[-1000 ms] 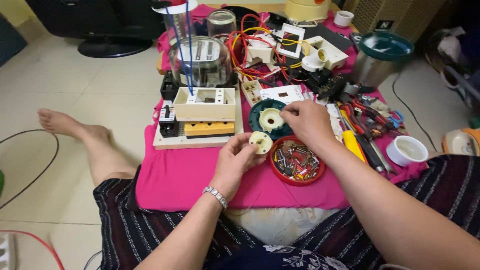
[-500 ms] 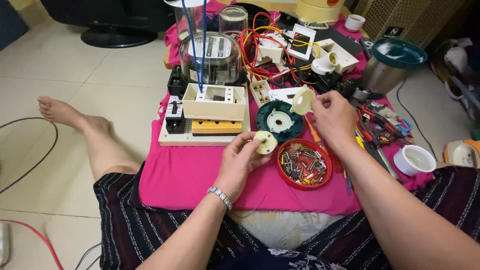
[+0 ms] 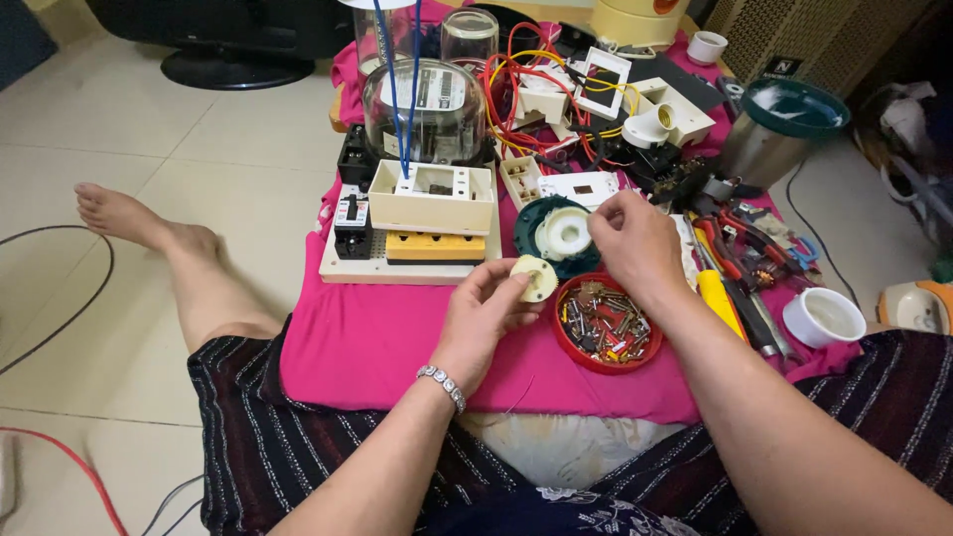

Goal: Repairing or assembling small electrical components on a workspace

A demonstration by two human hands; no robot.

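Note:
My left hand (image 3: 486, 318) pinches a small round cream plastic disc (image 3: 537, 277) between thumb and fingers, just above the pink cloth. My right hand (image 3: 635, 243) hovers with curled, pinched fingers at the right rim of a dark green round base (image 3: 526, 226) that holds a white ring part (image 3: 566, 232). Whether anything sits inside the right hand's fingers is hidden. A red lid full of screws and small metal bits (image 3: 602, 323) lies just below the right hand, right of the disc.
A low table under a pink cloth (image 3: 377, 347) carries a cream box on a board with a black breaker (image 3: 432, 199), a glass-domed meter (image 3: 427, 109), tangled red and yellow wires (image 3: 526, 69), pliers and screwdrivers (image 3: 735, 258), and a white cup (image 3: 822, 316). A steel pot with a teal lid (image 3: 784, 129) stands at the right. My bare leg (image 3: 179, 258) lies to the left.
My right hand rose with a cream piece half a second ago, then came down to the green base's right rim; the piece no longer shows. My left hand kept the disc nearly still.

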